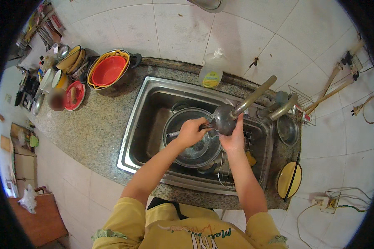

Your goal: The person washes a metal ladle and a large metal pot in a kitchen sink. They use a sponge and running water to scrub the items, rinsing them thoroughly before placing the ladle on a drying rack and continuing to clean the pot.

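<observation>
A metal ladle [223,120] is between my two hands over the sink [149,124], its round bowl right at the end of the faucet spout [254,96]. My left hand [190,133] is closed around the ladle's handle beside the bowl. What looks like the handle's end shows past my left wrist. My right hand [233,139] cups the bowl's right side and underside, its fingers partly hidden. Below, a large pot [167,151] with dark handles stands in the basin, seemingly with water in it.
A wire rack [227,176] and yellow sponge [250,158] lie in the sink's right part. Behind the sink stands a soap bottle [211,72]. A pot with a red basket [109,70] and a red plate [75,96] sit left; a metal bowl [287,130] and yellow lid-like disc [287,179] sit right.
</observation>
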### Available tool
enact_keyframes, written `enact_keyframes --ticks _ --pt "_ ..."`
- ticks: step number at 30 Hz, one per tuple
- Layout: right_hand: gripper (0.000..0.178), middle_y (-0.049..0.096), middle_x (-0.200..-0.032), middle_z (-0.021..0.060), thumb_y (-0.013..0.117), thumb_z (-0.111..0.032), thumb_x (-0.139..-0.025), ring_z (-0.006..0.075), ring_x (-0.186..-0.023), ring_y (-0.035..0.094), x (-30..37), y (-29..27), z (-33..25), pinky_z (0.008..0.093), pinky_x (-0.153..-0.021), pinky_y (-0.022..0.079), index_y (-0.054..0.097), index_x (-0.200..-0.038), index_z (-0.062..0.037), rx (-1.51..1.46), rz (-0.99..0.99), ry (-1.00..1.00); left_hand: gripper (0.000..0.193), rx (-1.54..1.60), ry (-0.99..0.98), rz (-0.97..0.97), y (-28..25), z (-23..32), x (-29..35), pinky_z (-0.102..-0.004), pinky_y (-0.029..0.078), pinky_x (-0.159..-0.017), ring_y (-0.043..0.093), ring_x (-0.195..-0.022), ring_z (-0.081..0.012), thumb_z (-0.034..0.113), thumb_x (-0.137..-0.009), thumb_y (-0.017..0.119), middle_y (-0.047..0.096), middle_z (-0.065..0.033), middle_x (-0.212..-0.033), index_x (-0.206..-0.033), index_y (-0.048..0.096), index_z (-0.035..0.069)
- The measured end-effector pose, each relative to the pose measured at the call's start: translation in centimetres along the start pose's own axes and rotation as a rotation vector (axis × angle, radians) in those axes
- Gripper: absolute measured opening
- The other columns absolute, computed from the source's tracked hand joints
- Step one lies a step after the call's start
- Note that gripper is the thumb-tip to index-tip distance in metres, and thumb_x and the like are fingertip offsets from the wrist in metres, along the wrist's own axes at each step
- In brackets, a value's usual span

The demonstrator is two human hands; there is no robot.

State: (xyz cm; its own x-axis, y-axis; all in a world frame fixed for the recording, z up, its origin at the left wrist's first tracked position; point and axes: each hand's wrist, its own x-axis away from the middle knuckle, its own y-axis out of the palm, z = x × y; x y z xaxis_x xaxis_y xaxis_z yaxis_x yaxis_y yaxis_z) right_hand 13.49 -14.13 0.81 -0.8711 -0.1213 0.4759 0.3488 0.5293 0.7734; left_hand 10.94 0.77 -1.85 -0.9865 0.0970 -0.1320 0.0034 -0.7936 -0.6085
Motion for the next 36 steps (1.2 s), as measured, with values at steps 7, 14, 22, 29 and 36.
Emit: enact_keyframes --ticks 7,14,22,29,36 --pt "0.048 0.051 -0.112 0.0052 0.041 -0.051 -0.082 0.0243 -0.105 0.046 -0.6 0.8 -0.5 0.0413 -0.092 0.033 0.049 -0.11 -0.0133 -0.009 0.169 0.046 0.024 0.171 0.083 -0.054 -0.6 -0.9 1.8 -0.0387 0.039 -0.053 0.052 -0.062 -0.0345 0.027 -0.077 0.058 0.053 -0.0153 -0.063 -0.075 0.054 0.003" --pt "0.03 0.055 -0.104 -0.0019 0.038 -0.036 -0.085 0.019 -0.096 0.051 -4.2 -2.1 2.0 0.0393 -0.086 0.037 0.053 -0.101 -0.0154 -0.191 0.388 -0.066 0.016 -0.026 0.05 0.061 1.8 0.2 2.5 -0.0412 0.04 -0.052 0.053 -0.061 -0.0349 0.018 -0.079 0.053 0.055 -0.015 -0.066 -0.073 0.052 0.004" --pt "0.018 0.059 -0.084 0.0025 0.047 -0.026 -0.082 0.0207 -0.077 0.056 -6.5 -4.2 -0.5 0.0354 -0.074 0.044 0.056 -0.089 -0.0124 0.048 0.149 0.125 0.018 -0.192 0.083 0.053 -0.6 2.0 3.6 -0.044 0.041 -0.052 0.054 -0.062 -0.0351 0.021 -0.08 0.051 0.055 -0.0143 -0.067 -0.071 0.05 0.005" --pt "0.018 0.056 -0.069 0.0106 0.058 -0.023 -0.074 0.0277 -0.074 0.055 -3.0 0.4 -0.1 0.0352 -0.065 0.042 0.058 -0.072 -0.0056 1.598 -0.347 -0.882 0.021 -0.174 -0.119 -0.067 -1.5 2.2 3.3 -0.0446 0.041 -0.053 0.054 -0.063 -0.0353 0.024 -0.08 0.051 0.057 -0.0144 -0.064 -0.071 0.056 0.006" --pt "0.019 0.048 -0.059 0.0088 0.058 -0.018 -0.071 0.0301 -0.069 0.052 -1.9 0.1 -0.7 0.0371 -0.059 0.044 0.054 -0.057 -0.0054 2.016 -0.852 -1.254 0.026 -0.184 -0.053 -0.043 -0.9 1.7 3.6 -0.0423 0.041 -0.051 0.053 -0.058 -0.035 0.029 -0.079 0.054 0.054 -0.0157 -0.059 -0.071 0.057 0.005"
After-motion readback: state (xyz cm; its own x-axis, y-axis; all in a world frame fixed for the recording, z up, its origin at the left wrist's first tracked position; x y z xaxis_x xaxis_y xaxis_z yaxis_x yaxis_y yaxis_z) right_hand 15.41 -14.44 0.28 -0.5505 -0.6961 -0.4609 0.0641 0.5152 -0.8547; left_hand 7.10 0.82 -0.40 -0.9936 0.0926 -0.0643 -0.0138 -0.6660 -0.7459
